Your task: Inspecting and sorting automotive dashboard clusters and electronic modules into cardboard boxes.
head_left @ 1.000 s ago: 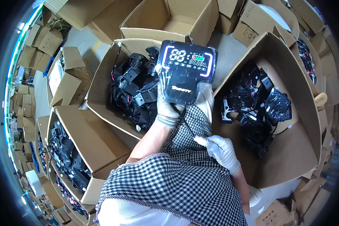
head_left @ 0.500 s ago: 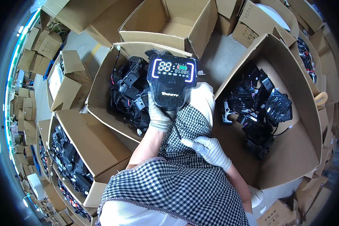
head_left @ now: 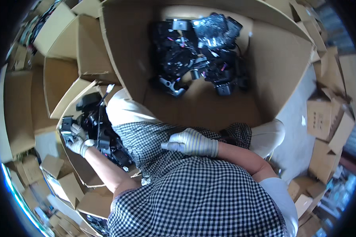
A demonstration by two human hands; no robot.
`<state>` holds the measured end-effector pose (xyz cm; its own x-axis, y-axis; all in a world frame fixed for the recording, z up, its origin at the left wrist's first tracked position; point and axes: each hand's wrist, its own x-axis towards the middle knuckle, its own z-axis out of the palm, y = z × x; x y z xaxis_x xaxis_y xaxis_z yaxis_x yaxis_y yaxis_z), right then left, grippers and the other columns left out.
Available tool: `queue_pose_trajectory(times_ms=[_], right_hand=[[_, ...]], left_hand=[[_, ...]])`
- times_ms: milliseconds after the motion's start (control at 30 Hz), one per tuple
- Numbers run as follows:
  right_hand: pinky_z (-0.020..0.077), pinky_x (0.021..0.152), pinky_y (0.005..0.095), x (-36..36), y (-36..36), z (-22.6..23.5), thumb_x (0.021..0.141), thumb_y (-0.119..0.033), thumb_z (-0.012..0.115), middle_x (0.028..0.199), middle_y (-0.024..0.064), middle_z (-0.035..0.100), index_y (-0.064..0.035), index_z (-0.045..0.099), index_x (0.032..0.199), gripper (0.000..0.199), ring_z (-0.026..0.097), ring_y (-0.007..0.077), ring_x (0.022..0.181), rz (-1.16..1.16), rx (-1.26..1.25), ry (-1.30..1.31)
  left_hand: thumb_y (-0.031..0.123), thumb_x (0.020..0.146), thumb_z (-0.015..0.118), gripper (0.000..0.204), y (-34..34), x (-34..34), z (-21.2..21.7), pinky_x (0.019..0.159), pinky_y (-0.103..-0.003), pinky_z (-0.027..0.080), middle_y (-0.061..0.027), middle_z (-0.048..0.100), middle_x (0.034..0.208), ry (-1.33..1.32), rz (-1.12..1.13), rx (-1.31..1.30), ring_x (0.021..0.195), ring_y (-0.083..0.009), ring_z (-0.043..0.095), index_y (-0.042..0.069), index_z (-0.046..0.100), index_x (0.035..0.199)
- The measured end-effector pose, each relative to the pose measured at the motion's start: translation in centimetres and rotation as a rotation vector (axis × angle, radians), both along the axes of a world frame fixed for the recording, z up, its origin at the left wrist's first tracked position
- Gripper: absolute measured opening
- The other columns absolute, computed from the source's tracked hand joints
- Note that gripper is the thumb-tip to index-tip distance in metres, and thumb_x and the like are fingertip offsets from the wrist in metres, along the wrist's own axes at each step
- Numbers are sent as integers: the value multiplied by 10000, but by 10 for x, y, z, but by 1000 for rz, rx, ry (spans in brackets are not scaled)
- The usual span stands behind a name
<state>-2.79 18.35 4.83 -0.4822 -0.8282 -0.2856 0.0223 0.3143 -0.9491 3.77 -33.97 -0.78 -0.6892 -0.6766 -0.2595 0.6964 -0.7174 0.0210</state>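
Note:
My left hand, in a striped glove, is at the left carton, its fingers closed on a black plastic unit near the carton's far left side. Beside it lie several black units with cables, and one cable with a white plug sticks up over the rim. Over my lap, my gloved right hand is closed on a pale connector. A dark cable shows by that wrist. In front, the large carton holds several film-wrapped black units.
Open cartons crowd the far left. Smaller cardboard boxes stand on the right, past a strip of grey floor. Another box stands at the lower left. My checked apron covers my lap.
The view has turned right, toward the large carton. The lit display unit has left my left hand, which now reaches into the left carton. My right hand still pinches a connector above my lap.

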Motion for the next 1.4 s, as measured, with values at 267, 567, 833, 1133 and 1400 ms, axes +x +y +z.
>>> queue_pose_trajectory(times_ms=[267, 567, 833, 1133, 1400], right_hand=[[505, 612, 347, -1, 107, -82, 946, -254, 530, 700, 91, 602, -101, 688, 951, 220, 617, 237, 658, -424, 16, 454], [510, 649, 381, -35, 145, -121, 938, -333, 537, 741, 118, 616, -72, 642, 972, 283, 612, 279, 681, -496, 211, 73], [435, 515, 284, -40, 152, -90, 937, -388, 555, 623, 18, 536, -76, 646, 926, 325, 515, 139, 547, -975, -63, -376], [284, 427, 198, -17, 132, -25, 937, -279, 581, 577, -54, 484, -48, 664, 941, 245, 374, 20, 457, -918, -407, -595], [233, 410, 180, 34, 120, -1, 937, -332, 569, 562, -68, 468, -43, 669, 895, 308, 353, 5, 437, -1050, -385, -638]], left_hand=[[289, 975, 456, 342, 297, -134, 58, 877, -307, 475, -97, 665, 1003, -623, -375, -1785, 928, -194, 633, 16, 648, 1054], [429, 861, 617, 560, 465, -244, -178, 908, -440, 460, -218, 605, 1160, -1117, -1248, -2590, 1046, -385, 596, 34, 525, 1247], [210, 977, 480, 281, 486, -209, -80, 857, -366, 487, -158, 663, 1038, -227, -838, -2159, 977, -282, 633, 32, 603, 1156], [186, 843, 698, 296, 473, -101, 11, 800, -292, 517, -94, 699, 948, -291, -825, -2148, 858, -164, 661, 29, 664, 1093], [173, 830, 703, 288, 472, -54, 11, 743, -305, 536, -129, 701, 925, -373, -859, -2028, 834, -218, 684, 26, 669, 1076]])
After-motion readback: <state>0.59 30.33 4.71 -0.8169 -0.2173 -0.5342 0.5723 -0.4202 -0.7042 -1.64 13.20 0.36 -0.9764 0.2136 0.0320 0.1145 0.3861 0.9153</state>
